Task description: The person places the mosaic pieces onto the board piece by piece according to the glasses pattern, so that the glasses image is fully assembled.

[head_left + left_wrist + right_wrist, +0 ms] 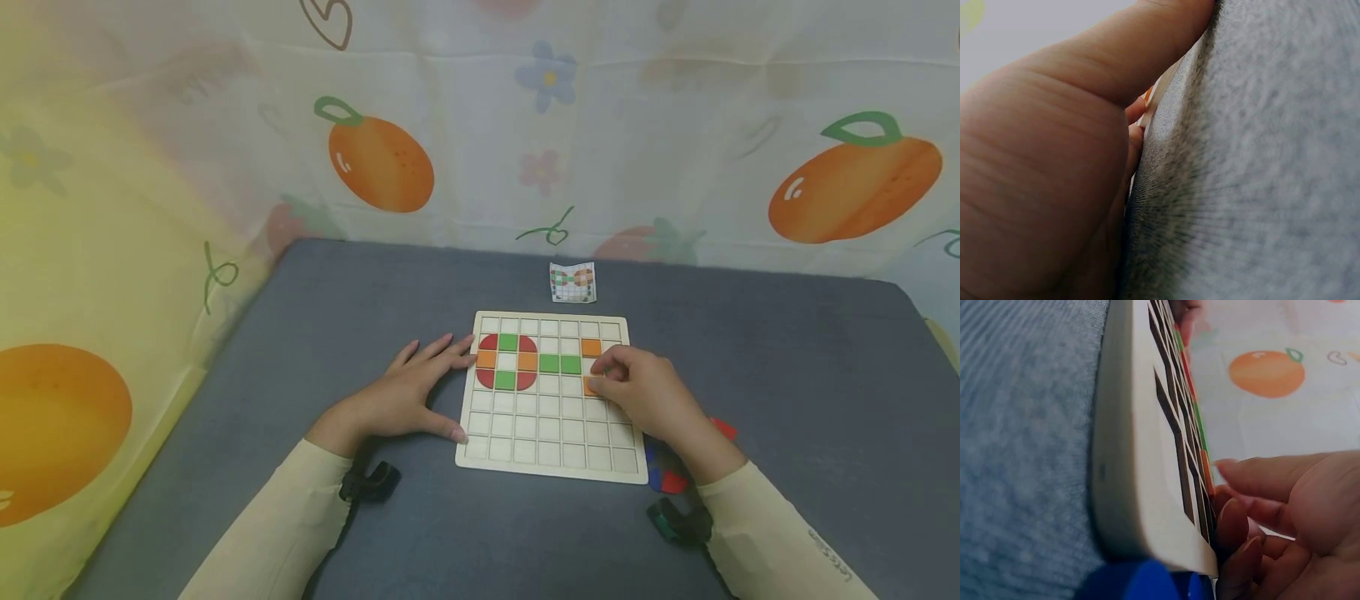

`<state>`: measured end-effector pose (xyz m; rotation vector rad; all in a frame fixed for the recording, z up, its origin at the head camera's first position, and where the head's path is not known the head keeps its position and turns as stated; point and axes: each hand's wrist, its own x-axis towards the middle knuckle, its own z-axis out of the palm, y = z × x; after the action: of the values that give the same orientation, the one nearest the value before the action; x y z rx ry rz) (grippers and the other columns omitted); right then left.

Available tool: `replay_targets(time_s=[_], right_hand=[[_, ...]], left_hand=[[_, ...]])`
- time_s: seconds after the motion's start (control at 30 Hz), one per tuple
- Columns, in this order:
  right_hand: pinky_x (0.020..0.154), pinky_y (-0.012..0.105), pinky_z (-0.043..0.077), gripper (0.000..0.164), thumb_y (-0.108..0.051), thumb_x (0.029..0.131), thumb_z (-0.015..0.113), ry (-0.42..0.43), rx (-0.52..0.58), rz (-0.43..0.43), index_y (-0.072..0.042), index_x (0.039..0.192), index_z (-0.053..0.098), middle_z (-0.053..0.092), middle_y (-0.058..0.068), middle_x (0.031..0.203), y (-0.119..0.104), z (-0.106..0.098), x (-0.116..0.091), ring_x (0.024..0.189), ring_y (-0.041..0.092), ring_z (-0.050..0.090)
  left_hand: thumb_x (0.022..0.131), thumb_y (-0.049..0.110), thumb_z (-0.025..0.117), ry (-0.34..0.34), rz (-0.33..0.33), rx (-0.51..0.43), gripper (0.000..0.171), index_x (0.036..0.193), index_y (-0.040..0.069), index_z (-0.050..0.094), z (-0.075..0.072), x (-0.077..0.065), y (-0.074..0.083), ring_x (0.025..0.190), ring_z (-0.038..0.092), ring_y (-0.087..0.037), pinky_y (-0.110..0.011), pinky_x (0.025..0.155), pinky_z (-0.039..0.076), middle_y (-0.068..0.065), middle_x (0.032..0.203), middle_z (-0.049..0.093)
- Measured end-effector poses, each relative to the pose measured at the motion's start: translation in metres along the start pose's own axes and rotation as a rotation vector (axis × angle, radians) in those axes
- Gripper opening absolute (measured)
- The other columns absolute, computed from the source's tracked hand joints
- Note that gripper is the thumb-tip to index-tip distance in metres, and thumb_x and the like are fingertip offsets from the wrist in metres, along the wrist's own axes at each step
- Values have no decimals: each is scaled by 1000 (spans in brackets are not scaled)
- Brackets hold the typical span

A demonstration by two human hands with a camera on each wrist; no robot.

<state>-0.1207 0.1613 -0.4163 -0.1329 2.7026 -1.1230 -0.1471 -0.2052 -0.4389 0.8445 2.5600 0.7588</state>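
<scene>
grid board [551, 429] lies at the centre of the head frame on the grey table [247, 400]; left hand [408, 390], fingers spread loosely, touches its left edge; right hand [647, 392] bends its fingers over an orange tile [589, 391], right of centre; whether they grip it, i cannot tell.

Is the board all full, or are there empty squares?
Only partly full: the board holds red, green and orange tiles higher up, but below them many squares show bare.
</scene>
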Motion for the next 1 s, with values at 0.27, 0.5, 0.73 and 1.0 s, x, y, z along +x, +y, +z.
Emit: replay_targets(time_s=[0.27, 0.5, 0.73, 1.0], right_hand=[[74, 41, 49, 24, -28, 112, 66, 11, 106, -4, -8, 119, 75, 70, 4, 93, 5, -4, 0, 84, 26, 60], [76, 38, 56, 37, -36, 116, 58, 79, 260, -23, -4, 129, 71, 70, 13, 109, 7, -8, 5, 86, 28, 67], [72, 34, 53, 44, -41, 116, 56, 58, 299, -15, -4, 136, 69, 72, 14, 121, 13, -8, 7, 85, 29, 68], [75, 33, 53, 44, -36, 116, 57, 86, 321, -83, 0, 140, 66, 71, 18, 122, 27, -22, -1, 90, 28, 68]], left_hand=[[78, 67, 92, -8, -2, 11, 113, 170, 26, 41, 0, 1, 0, 165, 1, -17, -56, 128, -8, 12, 180, 12], [77, 66, 92, -7, -5, 11, 114, 170, 25, 41, 0, 1, 1, 165, 1, -18, -56, 128, -8, 11, 180, 13], [76, 65, 94, -1, 8, -5, 115, 170, 23, 43, -1, 0, 3, 166, 3, -24, -59, 127, -7, 8, 180, 16], [76, 65, 94, -1, 12, -3, 114, 169, 23, 43, -1, 0, 2, 166, 3, -23, -59, 127, -7, 7, 180, 15]])
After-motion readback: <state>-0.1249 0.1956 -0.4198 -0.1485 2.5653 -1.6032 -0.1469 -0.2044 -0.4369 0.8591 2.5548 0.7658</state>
